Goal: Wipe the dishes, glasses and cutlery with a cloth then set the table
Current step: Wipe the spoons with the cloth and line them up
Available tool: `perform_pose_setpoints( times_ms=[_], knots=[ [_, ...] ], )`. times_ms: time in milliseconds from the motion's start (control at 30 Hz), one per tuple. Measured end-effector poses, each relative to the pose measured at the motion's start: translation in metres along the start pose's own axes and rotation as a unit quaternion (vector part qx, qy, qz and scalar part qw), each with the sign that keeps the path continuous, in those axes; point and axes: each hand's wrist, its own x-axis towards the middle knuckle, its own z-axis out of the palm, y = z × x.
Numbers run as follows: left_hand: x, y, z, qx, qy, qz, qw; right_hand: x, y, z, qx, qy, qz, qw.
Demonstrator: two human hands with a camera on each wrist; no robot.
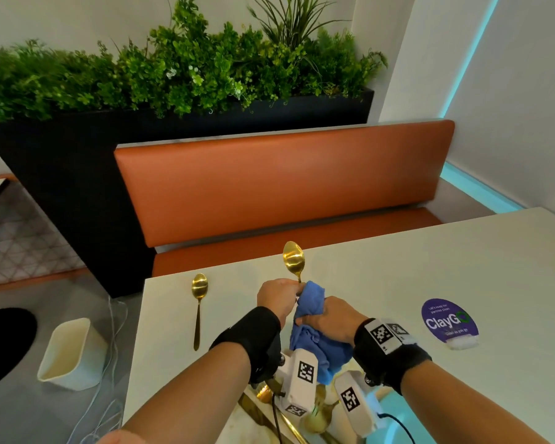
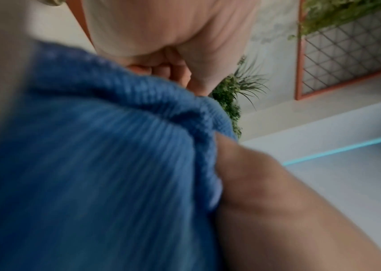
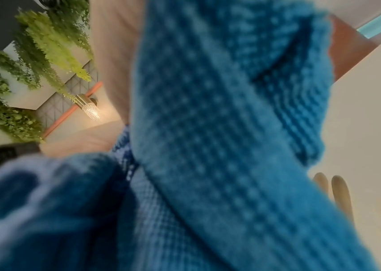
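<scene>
The landmark here is the blue cloth (image 1: 314,328), bunched above the near part of the white desk (image 1: 398,267). The right hand (image 1: 329,318) has its fingers curled round the middle of the cloth, squeezing the folds together. The left hand (image 1: 277,298), touching the cloth's upper left edge, pinches the neck of a gold spoon (image 1: 293,259), whose bowl stands up above the cloth while its handle disappears into the fabric. So the spoon is held off the desk, upright, with most of its length wrapped.

A second gold spoon (image 1: 198,307) lies flat on the desk well to the left of the cloth, bowl pointing away from the person. To the right of the cloth a round purple sticker (image 1: 447,320) sits on the desk top. Below the cloth, under the wrists, more gold-coloured items show, too hidden to name.

Judging by the grip, the handle is being rubbed inside the cloth. The spoon looks light, stiff and polished, so it is likely slippery; the narrow neck just below the bowl seems the surest place to hold, keeping prints off the shiny bowl. The cloth is soft and ribbed, as both wrist views show close up, and it should conform round the handle when squeezed. Pulling too hard could draw the spoon out of the pinch.
</scene>
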Motion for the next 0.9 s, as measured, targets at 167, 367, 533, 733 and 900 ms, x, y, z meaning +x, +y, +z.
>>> perform_pose_setpoints(
  times_ms=[167,367,533,733,900],
  knots=[
    [0.006,-0.004,-0.016,-0.045,0.032,-0.026,0.998,0.002,0.008,0.013,0.065,0.001,0.014,0.998],
    [0.022,-0.015,-0.031,-0.122,0.050,-0.076,0.988,0.010,-0.003,0.014,0.025,-0.025,0.013,0.999],
    [0.050,-0.038,-0.090,-0.004,0.106,-0.136,0.985,0.015,0.003,-0.004,0.015,0.033,0.030,0.999],
    [0.069,-0.087,-0.124,0.152,0.190,-0.227,0.943,0.024,0.026,-0.031,0.109,0.135,0.098,0.980],
    [0.084,-0.107,-0.123,0.166,0.215,-0.222,0.937,0.018,0.050,-0.038,0.145,0.169,0.125,0.967]
  ],
)
